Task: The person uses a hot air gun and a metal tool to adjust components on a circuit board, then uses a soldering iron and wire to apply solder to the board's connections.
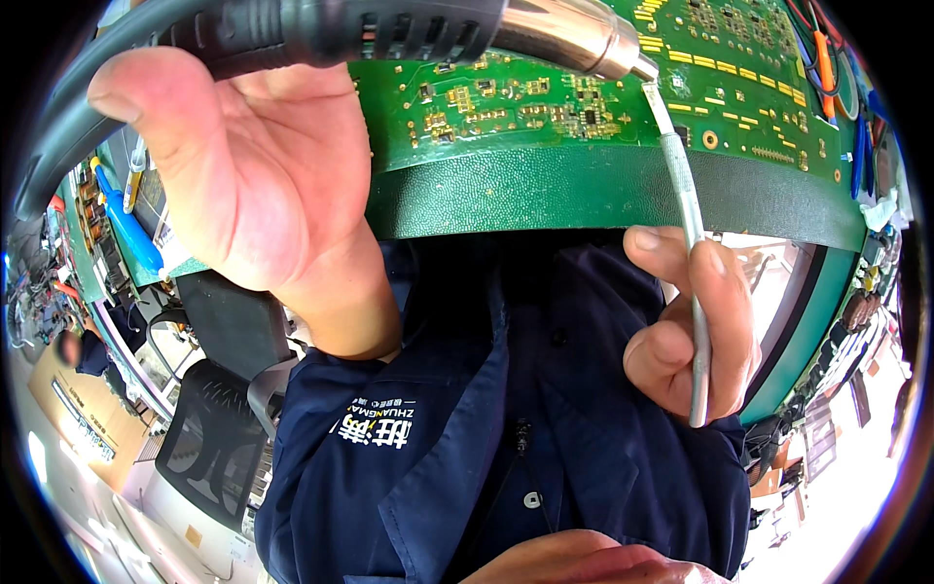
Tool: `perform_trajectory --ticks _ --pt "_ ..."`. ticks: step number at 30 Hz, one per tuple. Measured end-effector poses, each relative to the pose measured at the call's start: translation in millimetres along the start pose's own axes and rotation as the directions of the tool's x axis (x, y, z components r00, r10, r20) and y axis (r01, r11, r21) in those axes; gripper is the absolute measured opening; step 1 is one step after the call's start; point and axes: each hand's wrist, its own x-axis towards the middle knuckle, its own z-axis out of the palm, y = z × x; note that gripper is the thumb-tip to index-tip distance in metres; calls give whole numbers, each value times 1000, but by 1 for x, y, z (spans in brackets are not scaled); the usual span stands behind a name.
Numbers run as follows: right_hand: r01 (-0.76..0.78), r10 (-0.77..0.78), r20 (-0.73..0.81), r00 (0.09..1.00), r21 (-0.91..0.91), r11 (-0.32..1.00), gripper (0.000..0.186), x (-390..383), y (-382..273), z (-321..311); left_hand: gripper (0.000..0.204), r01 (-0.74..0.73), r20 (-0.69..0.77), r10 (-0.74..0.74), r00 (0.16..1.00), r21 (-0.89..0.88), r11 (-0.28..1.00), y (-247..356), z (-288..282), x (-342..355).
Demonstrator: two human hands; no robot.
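My left hand (263,175) is closed around the black body of a hot air gun (389,29), with the palm and thumb showing and the other fingers hidden behind it. The gun's metal nozzle (574,39) points right and down over a green circuit board (457,107) with many small parts and gold pads. My right hand (696,321) pinches a slim metal hand tool with a knurled grip (686,185). Its thin, pale tip meets the board area just below the nozzle's end; whether it touches the board I cannot tell.
The green bench edge (603,190) curves between the board and my body. At left are a blue-handled tool (126,224), a black mesh chair (209,438) and another person (92,350) far off. An orange-handled tool (825,73) and cables lie at the right.
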Motion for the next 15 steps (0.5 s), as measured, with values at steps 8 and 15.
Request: perform_trajectory --ticks 8,15 --pt "-20 -1 87 996 246 969 113 3 -5 10 64 3 15 -3 1000 -1 1000 0 -2 0" --pt "39 -69 134 989 218 975 112 4 -5 10 64 5 27 -5 1000 7 1000 -1 -1 -1"
